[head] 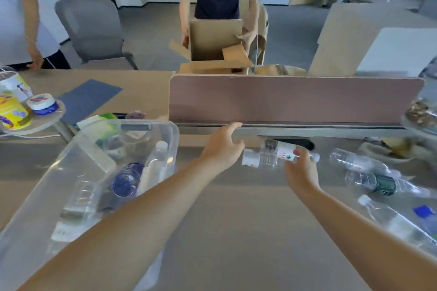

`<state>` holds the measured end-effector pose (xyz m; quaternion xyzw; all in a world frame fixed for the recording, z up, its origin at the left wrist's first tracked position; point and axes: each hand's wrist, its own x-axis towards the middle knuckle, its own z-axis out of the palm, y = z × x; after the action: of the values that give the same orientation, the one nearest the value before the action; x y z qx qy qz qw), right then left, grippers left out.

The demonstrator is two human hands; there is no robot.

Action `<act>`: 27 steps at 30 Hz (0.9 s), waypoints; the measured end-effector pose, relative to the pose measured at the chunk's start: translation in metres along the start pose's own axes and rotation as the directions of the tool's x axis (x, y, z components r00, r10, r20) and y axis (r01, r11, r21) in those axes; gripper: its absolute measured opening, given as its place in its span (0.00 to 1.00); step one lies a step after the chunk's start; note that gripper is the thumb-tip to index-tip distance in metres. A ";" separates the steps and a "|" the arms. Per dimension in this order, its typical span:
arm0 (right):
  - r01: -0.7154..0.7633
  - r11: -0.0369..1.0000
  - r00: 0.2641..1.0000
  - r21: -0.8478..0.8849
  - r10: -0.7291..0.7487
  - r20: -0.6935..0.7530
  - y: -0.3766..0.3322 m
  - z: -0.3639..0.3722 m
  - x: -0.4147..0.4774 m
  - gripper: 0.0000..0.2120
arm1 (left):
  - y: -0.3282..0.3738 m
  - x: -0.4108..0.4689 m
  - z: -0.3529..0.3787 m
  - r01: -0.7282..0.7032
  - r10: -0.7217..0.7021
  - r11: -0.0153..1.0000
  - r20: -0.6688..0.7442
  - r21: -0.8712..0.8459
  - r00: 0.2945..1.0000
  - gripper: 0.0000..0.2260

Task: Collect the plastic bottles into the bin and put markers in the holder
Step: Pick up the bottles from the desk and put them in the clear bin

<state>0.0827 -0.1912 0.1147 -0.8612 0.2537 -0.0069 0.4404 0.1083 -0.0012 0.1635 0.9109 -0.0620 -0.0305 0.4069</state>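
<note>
My right hand (301, 170) grips a clear plastic bottle (267, 154) with a white and red label, held sideways above the desk. Just left of the bottle's base, my left hand (223, 149) hovers with its fingers apart and nothing in it. A clear plastic bin (170, 132) stands at the left and holds several bottles, one with a blue label (126, 180). Three more clear bottles lie on the desk at the right: one plain (354, 160), one with a dark green label (383, 184), one with a blue label (402, 222). No markers or holder show clearly.
A pinkish divider panel (295, 99) runs along the desk's far edge. Snack tubs (14, 104) stand on a small round shelf at the left. Beyond the divider a person holds an open cardboard box (212, 40); another person stands at the far left beside a grey chair (92, 28).
</note>
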 end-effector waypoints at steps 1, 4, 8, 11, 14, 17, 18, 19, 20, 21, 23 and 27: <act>-0.017 1.000 1.000 -0.012 0.016 -0.012 0.013 -0.010 0.007 0.22 | 0.006 0.010 0.017 -0.003 0.003 1.000 0.045 0.005 0.999 0.22; -0.045 0.998 0.999 -0.034 0.044 -0.014 0.041 -0.033 0.034 0.24 | 0.015 0.045 0.065 -0.001 -0.010 0.997 0.142 0.077 0.990 0.23; -0.028 0.997 0.999 -0.076 0.032 0.042 0.064 -0.048 0.072 0.26 | 0.002 0.093 0.121 0.038 -0.080 0.981 0.224 0.189 0.971 0.22; 0.024 0.992 0.998 -0.126 -0.016 0.064 0.076 -0.055 0.102 0.25 | -0.030 0.122 0.154 0.099 -0.219 0.907 0.259 0.409 0.941 0.27; 0.095 0.972 0.993 -0.216 -0.078 0.085 0.088 -0.059 0.134 0.25 | -0.061 0.128 0.177 0.119 -0.447 0.686 0.286 0.718 0.848 0.38; 0.164 0.948 0.985 -0.274 -0.140 0.103 0.096 -0.048 0.162 0.27 | -0.071 0.125 0.189 0.176 -0.541 0.615 0.248 0.769 0.804 0.36; 0.179 0.942 0.981 -0.282 -0.150 0.122 0.097 -0.040 0.171 0.27 | -0.071 0.125 0.190 0.172 -0.533 0.624 0.253 0.763 0.808 0.34; 0.183 0.944 0.978 -0.276 -0.148 0.144 0.096 -0.032 0.180 0.27 | -0.071 0.126 0.189 0.163 -0.510 0.644 0.261 0.747 0.819 0.32; 0.175 0.948 0.977 -0.266 -0.135 0.163 0.093 -0.023 0.189 0.27 | -0.068 0.128 0.187 0.168 -0.480 0.681 0.261 0.713 0.838 0.30; 0.163 0.950 0.977 -0.266 -0.118 0.176 0.087 -0.013 0.198 0.28 | -0.066 0.129 0.183 0.179 -0.441 0.724 0.248 0.666 0.862 0.26; 0.153 0.930 0.972 -0.335 -0.081 0.220 0.080 0.005 0.217 0.30 | -0.055 0.130 0.173 0.193 -0.354 0.796 0.183 0.574 0.917 0.21; 0.297 0.716 0.876 -0.632 0.060 0.479 0.085 0.028 0.231 0.37 | -0.021 0.131 0.140 0.174 -0.216 0.872 0.041 0.457 0.976 0.19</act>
<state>0.2536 -0.3133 -0.0164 -0.9523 0.0669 0.2656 0.1348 0.2253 -0.1087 0.0534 0.9795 0.0065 -0.0975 0.1763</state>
